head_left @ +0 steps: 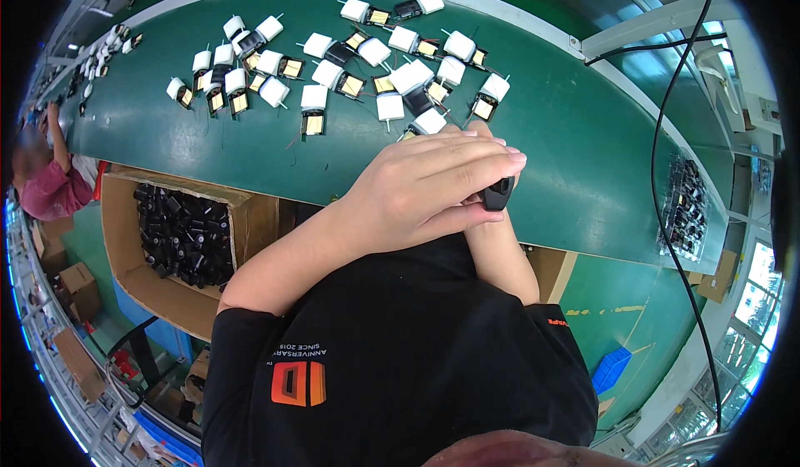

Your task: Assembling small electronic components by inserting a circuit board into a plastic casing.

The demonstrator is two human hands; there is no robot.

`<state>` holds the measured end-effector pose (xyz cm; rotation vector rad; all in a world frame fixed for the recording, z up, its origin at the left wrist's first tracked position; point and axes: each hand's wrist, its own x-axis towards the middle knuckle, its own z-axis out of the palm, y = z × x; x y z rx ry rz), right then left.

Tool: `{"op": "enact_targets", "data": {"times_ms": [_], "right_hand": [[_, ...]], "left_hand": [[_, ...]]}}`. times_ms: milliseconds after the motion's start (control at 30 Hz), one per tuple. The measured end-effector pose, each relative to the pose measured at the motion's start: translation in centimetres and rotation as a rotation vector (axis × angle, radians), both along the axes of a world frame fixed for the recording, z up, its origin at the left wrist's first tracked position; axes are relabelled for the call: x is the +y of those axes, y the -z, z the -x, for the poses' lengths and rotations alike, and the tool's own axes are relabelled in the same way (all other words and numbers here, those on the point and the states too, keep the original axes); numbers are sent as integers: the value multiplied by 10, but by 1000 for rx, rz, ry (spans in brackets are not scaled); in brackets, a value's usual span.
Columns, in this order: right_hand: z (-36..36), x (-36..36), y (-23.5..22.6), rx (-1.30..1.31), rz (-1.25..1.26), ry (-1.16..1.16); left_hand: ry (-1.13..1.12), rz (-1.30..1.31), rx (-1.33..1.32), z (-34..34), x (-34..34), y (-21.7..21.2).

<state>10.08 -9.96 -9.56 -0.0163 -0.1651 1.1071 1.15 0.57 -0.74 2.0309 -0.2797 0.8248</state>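
My left hand [429, 179] reaches across in front of me, fingers stretched together and thumb below. It is closed on a small black plastic casing [497, 194], whose rounded end sticks out between fingers and thumb. Behind it is my right hand [480, 129], mostly covered by the left; a bit of its fingers shows at the top, closed around the same casing as far as I can see. Just beyond my hands, a white-capped part [428, 122] lies on the green table. Several similar parts, white caps joined to black bodies with yellowish pads and thin wires, are scattered further back.
A cardboard box [158, 288] full of black plastic pieces stands left of me, below the green table's [583, 175] edge. A clear tray of small parts [685, 204] sits at the right end. A black cable [658, 159] hangs at right. Another person [54, 179] works far left.
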Motion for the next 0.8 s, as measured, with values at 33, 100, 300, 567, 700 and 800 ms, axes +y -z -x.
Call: {"op": "enact_targets", "data": {"times_ms": [33, 100, 300, 567, 700, 800], "right_hand": [[-3, 0, 4, -17, -52, -42], [-5, -1, 7, -33, -102, -85], [-4, 0, 5, -60, -92, -51], [0, 1, 1, -42, -98, -52], [-2, 1, 6, -31, -155, -65], [-8, -5, 7, -132, -130, -41]], "left_hand": [[-9, -14, -1, 0, 1, 0], [-18, -26, -1, 1, 0, 1], [16, -79, 21, 2, 4, 1], [-26, -58, 45, 4, 2, -5], [-33, -77, 32, 3, 3, -4], [24, -101, 78, 3, 6, -3]]}}
